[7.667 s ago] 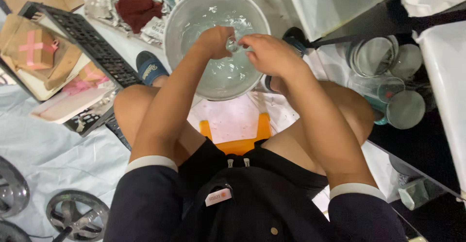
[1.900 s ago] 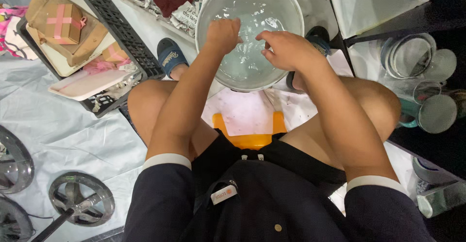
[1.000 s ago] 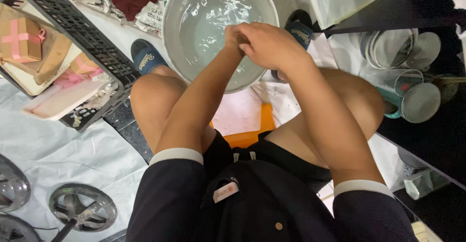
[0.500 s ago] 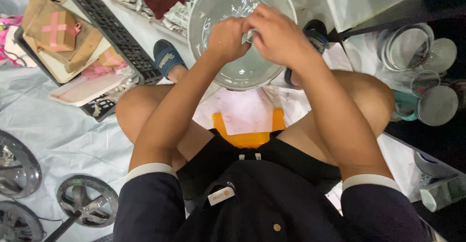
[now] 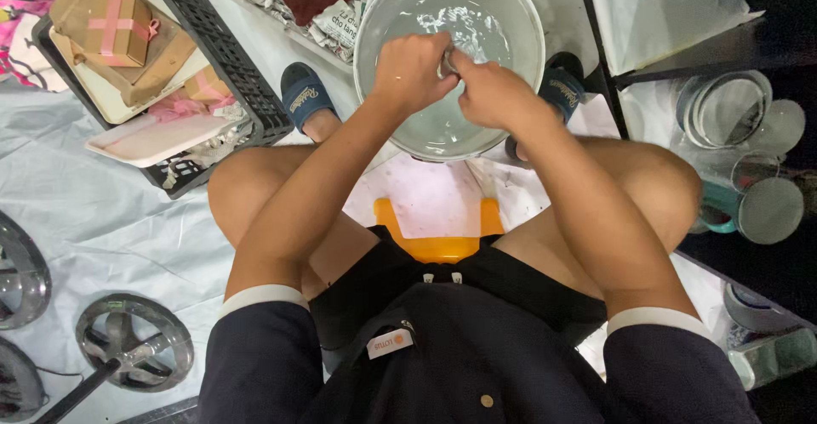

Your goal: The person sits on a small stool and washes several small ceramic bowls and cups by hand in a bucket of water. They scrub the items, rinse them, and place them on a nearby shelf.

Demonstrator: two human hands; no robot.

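Head view, top middle of frame: left hand [image 5: 411, 68] and right hand [image 5: 492, 94] both have a closed grip on some small hard-to-make-out thing [image 5: 448, 58] over the water-filled metal basin [image 5: 511, 16].

A black plastic crate [image 5: 225, 58] lies on the pale floor sheet [image 5: 94, 220]. Left of the crate sits a brown box with pink tape [image 5: 119, 28]; below it, metal wheel-shaped parts [image 5: 132, 343]. Far right of the crate stand glass jars [image 5: 736, 118].
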